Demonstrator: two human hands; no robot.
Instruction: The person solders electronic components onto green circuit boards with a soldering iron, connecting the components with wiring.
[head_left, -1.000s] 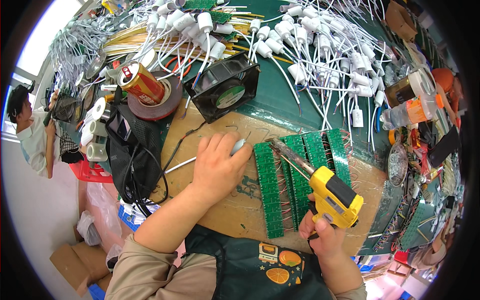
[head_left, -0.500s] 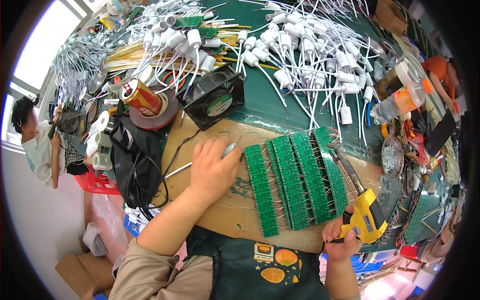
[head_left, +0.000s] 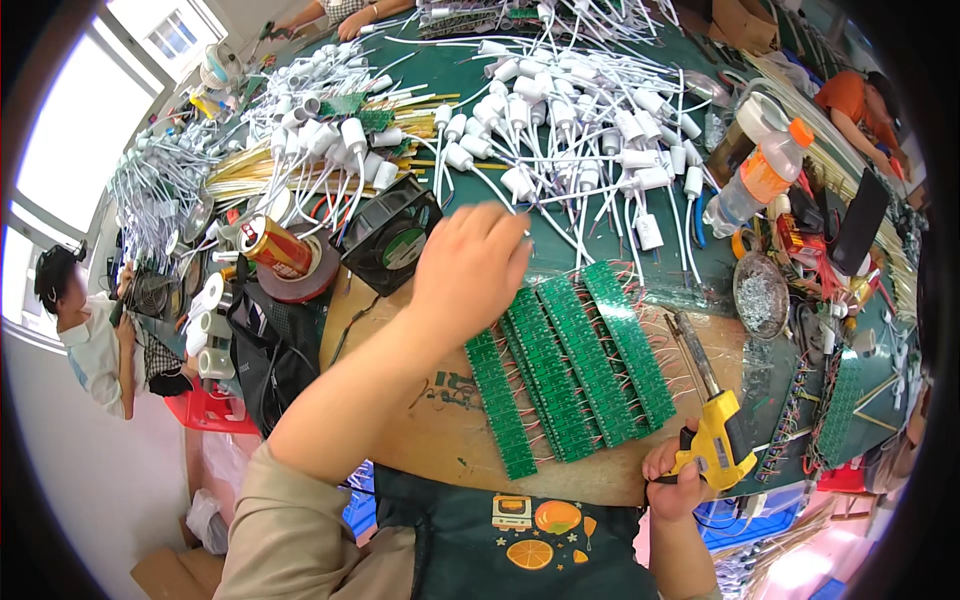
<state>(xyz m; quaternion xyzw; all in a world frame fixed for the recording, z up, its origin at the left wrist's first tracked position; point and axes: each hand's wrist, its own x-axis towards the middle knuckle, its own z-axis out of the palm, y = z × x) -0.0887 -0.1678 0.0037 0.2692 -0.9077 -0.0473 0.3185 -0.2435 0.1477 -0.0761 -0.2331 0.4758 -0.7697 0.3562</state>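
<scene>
Several long green circuit boards [head_left: 570, 365] with red wires lie side by side on a brown work board [head_left: 430, 430]. My left hand [head_left: 470, 265] is raised just beyond them, fingers curled down, close to a heap of white plugs on white cables [head_left: 560, 110]. What it holds, if anything, is hidden under the hand. My right hand [head_left: 675, 478] grips a yellow soldering gun [head_left: 718, 440] at the board's near right corner. Its metal tip points away from me, beside the rightmost circuit board.
A black fan [head_left: 390, 240] and a red can on a tape roll [head_left: 277, 252] stand left of my left hand. At the right are an orange-capped bottle [head_left: 760, 175] and a metal dish [head_left: 762, 295]. Other people sit at the left [head_left: 85, 330] and far right [head_left: 860, 100].
My left hand lifted off the brown board and reached forward toward the white plugs. My right hand drew the soldering gun off the circuit boards, back to the lower right.
</scene>
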